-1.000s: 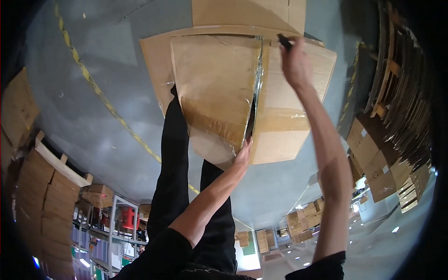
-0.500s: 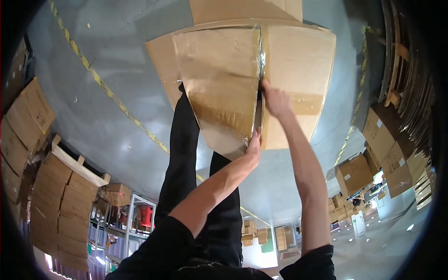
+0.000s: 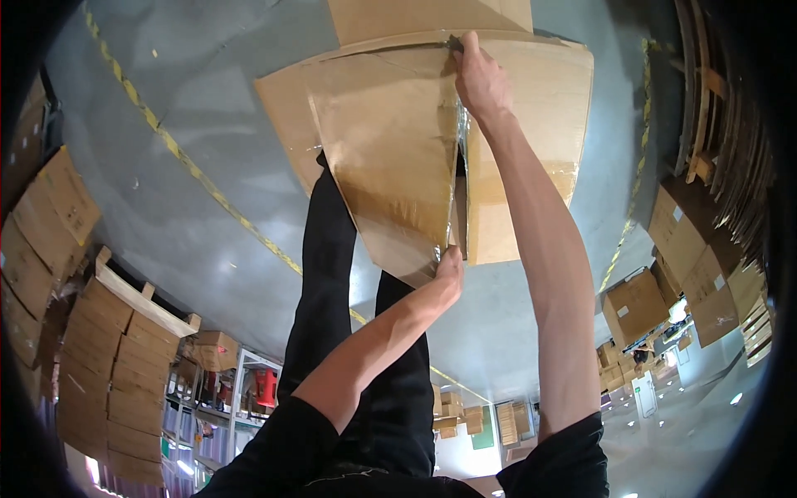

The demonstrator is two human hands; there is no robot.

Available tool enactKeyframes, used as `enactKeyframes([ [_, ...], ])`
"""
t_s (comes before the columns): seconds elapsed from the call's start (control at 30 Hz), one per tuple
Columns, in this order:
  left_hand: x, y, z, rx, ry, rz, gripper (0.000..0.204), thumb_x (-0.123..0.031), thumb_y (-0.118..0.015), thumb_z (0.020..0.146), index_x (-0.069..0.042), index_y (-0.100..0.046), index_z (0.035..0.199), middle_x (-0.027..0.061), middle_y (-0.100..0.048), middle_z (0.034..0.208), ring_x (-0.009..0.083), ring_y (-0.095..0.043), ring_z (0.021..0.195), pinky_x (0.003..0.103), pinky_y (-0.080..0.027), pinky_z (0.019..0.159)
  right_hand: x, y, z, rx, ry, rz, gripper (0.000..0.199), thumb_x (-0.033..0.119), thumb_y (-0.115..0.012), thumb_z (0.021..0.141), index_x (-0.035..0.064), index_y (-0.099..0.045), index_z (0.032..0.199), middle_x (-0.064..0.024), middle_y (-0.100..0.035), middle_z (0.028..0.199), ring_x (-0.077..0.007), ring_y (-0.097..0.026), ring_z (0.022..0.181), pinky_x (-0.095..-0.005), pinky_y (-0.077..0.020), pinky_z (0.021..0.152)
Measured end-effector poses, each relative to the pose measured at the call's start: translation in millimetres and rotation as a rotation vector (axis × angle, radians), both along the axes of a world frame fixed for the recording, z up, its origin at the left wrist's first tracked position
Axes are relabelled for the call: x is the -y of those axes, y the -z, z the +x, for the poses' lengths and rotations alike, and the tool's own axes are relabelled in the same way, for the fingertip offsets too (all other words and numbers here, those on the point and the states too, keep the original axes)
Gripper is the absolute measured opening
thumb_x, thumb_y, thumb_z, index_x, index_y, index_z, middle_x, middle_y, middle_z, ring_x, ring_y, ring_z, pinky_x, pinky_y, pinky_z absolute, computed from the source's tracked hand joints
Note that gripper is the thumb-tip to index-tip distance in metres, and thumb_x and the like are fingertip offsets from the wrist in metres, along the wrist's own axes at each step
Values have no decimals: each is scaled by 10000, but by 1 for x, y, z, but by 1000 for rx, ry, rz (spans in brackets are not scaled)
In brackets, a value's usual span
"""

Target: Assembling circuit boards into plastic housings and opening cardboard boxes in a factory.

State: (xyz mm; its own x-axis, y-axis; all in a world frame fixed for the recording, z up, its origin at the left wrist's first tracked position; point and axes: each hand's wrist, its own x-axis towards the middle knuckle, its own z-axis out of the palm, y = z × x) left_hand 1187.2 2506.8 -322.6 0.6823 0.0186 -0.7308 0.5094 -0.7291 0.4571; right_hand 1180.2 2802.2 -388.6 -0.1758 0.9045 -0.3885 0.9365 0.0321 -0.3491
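A large brown cardboard box (image 3: 531, 141) lies before me, its top seam split lengthwise and edged with clear tape. Left of the gap, a taped cardboard flap (image 3: 390, 124) leans toward my legs. My left hand (image 3: 451, 267) is closed on this flap's near corner. At the far end of the seam is my right hand (image 3: 483, 81), fingers curled in over the edge. A small dark patch shows at its fingertips; whether that is a held thing or the opening cannot be told.
Another cardboard piece (image 3: 432, 18) lies beyond the box. Yellow-black floor tape (image 3: 195, 170) runs along the left. Stacked flat cardboard (image 3: 116, 365) and a metal shelf (image 3: 241, 382) stand at lower left. A box (image 3: 633, 307) and piled cardboard sheets (image 3: 739, 183) are on the right.
My right hand has moved away from me along the seam, from its middle to its far end. A dark gap along the flap's far edge looks wider. My left hand stays at the near corner.
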Motion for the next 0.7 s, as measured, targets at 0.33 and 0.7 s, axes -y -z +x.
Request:
enactKeyframes([
  [0.33,-51,-55,-38,-88,-68,-733,560,-370,-638,819,-103,-522,1298,65,-521,1321,235,-415,1270,423,-306,1022,158,-5,100,368,73,-683,259,277,-412,959,139,-383,1176,-216,-644,978,-420,-602,956,-552,-468,778],
  [0.7,-170,79,3,38,-2302,-779,773,-328,-497,869,148,-151,1371,364,-194,1428,423,-213,1356,416,-170,1118,-77,-19,5,-133,-263,-296,201,124,-522,909,127,-509,1110,-157,-643,936,-383,-588,916,-421,-462,732],
])
